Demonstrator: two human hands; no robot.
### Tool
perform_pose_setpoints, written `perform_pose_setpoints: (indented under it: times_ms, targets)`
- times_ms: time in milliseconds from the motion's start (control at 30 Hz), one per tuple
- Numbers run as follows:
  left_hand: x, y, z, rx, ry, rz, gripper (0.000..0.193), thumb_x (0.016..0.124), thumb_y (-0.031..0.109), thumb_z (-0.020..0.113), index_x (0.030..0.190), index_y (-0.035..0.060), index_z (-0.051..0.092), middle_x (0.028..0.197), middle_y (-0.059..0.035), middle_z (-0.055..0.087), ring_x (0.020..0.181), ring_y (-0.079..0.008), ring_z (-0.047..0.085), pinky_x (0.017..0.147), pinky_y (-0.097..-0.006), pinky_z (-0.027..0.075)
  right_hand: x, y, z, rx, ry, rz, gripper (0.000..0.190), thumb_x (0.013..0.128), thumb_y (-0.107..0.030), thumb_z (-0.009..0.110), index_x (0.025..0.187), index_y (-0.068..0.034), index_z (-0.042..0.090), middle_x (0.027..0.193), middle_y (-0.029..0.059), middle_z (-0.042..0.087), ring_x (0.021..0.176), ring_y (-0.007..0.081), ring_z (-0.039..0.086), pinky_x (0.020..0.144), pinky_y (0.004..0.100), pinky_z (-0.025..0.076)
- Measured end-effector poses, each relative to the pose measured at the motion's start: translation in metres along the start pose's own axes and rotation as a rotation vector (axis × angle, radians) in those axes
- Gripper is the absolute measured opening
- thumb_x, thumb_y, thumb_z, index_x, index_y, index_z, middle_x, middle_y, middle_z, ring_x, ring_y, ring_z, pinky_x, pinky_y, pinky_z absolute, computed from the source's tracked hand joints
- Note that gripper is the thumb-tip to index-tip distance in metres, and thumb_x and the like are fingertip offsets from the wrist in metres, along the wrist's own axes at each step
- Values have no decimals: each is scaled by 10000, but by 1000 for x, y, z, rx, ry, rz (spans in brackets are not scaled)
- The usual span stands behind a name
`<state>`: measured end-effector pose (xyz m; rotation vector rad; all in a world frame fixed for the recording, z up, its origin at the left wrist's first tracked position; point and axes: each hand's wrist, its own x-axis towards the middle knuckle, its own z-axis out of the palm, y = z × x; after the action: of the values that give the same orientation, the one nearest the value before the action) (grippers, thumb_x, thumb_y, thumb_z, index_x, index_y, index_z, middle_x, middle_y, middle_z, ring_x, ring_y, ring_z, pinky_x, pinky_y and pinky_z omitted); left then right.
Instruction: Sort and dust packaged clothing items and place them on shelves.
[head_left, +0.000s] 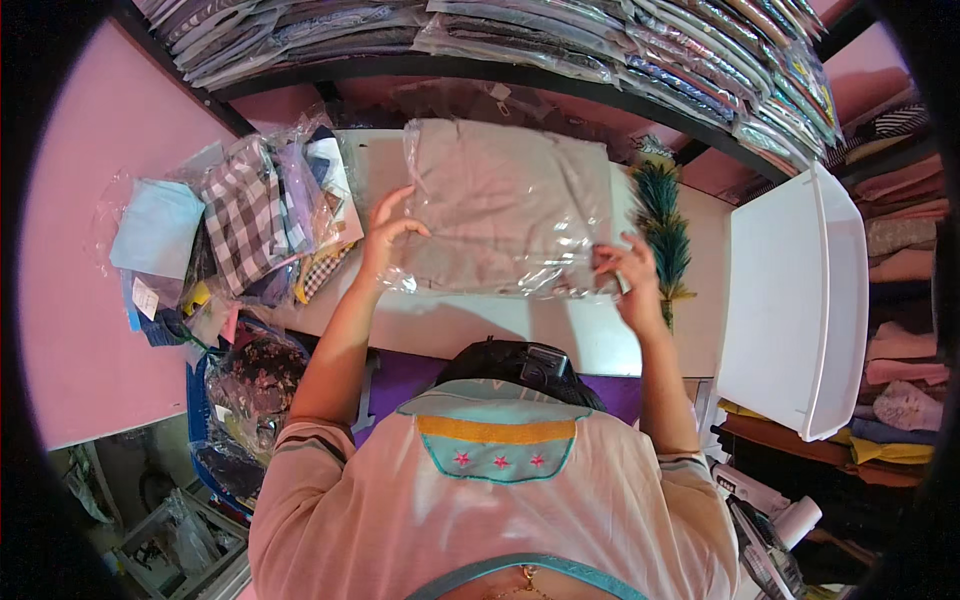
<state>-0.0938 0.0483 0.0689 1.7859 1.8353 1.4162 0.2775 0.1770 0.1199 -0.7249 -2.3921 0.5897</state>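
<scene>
A clear plastic bag with a folded beige garment (510, 202) inside is spread in front of me over the white table (450, 322). At its left edge is my left hand (388, 232), thumb on the plastic and fingers curled along the side. My right hand (631, 274) has the lower right corner of the bag between its fingertips, which are slightly blurred. The plastic shines and creases along the near edge.
Bagged clothes, one in checked cloth (244, 214), are heaped on the left. A blue basket (196, 394) holds more bagged garments below them. Right of the bag lie a green feathery decoration (664, 217) and a white bin (772, 300). A shelf (510, 66) of packed garments spans the back.
</scene>
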Motion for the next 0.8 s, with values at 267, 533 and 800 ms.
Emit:
perform_pose_setpoints:
  times_ms: [267, 533, 800]
  targets:
    - [-128, -36, 15, -377, 11, -927, 270, 896, 98, 487, 1162, 68, 522, 1008, -83, 605, 735, -150, 628, 613, -228, 491, -119, 62, 30, -662, 560, 776, 461, 713, -165, 654, 1148, -89, 525, 1102, 176, 552, 1062, 388, 474, 907, 477, 375]
    - [-124, -21, 37, -426, 124, -1049, 226, 863, 169, 578, 1011, -1, 594, 828, -63, 619, 636, -130, 621, 545, -223, 489, -131, 119, 20, -526, 100, 931, 407, 812, -290, 567, 1123, -32, 515, 937, 209, 591, 867, 382, 561, 744, 443, 454]
    - [-144, -18, 27, -493, 241, -1123, 180, 839, 93, 592, 998, 10, 609, 841, -45, 634, 643, -107, 599, 549, -208, 467, -78, 24, 47, 125, 145, 488, 365, 806, -58, 592, 1154, -9, 495, 727, 153, 600, 620, 335, 584, 605, 400, 475]
